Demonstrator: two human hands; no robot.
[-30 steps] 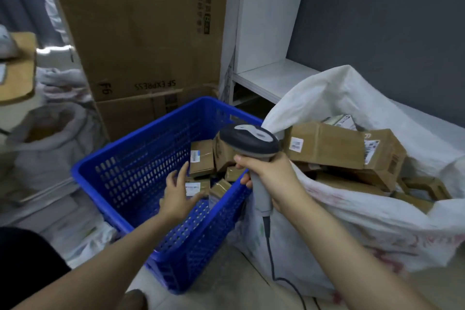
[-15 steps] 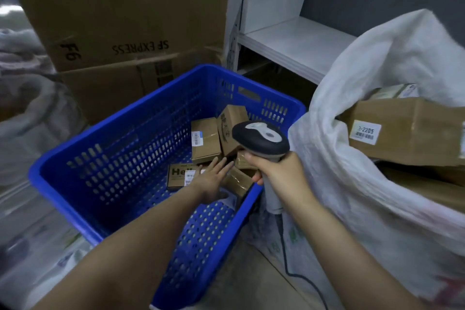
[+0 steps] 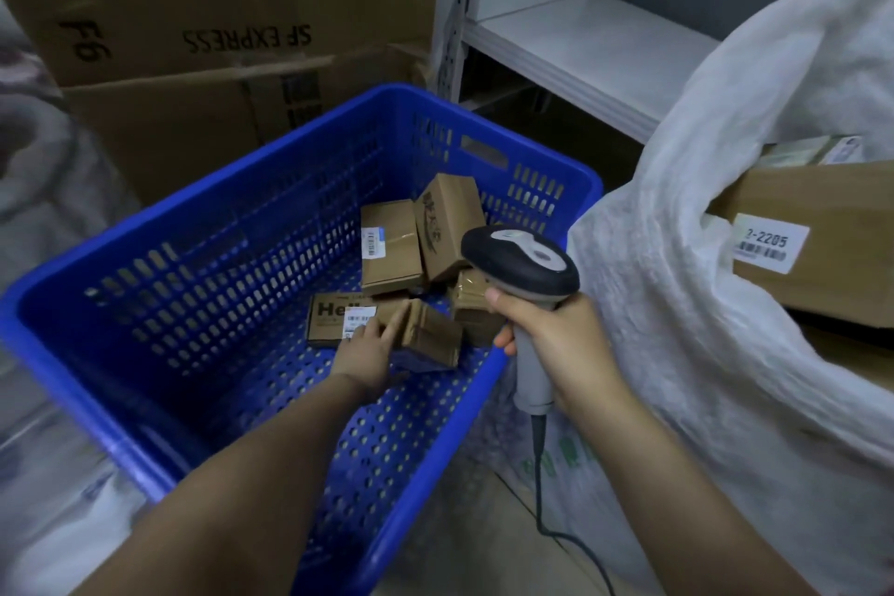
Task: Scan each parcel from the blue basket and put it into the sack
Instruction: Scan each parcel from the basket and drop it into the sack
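Observation:
The blue basket (image 3: pixel 203 227) stands in the middle with several small cardboard parcels in its far right corner. My left hand (image 3: pixel 370 346) reaches down inside it, fingers stretched onto a small brown parcel (image 3: pixel 430 335) beside a flat box printed "Hel" (image 3: pixel 334 312). Whether it grips the parcel I cannot tell. My right hand (image 3: pixel 561 344) holds a grey and black barcode scanner (image 3: pixel 520 264) by its handle just above the basket's right rim. The white sack (image 3: pixel 677 286) at the right holds a large labelled carton (image 3: pixel 822 232).
Big SF Express cartons (image 3: pixel 217 15) are stacked behind the basket. A white shelf unit (image 3: pixel 571 44) stands at the back right. The scanner's cable (image 3: pixel 556 528) trails to the floor between basket and sack. Pale sacks lie at the left.
My view has dropped and come closer to the basket. My left hand has reached deeper, from the "Hel" box onto the small parcel to its right. The scanner hand stays put.

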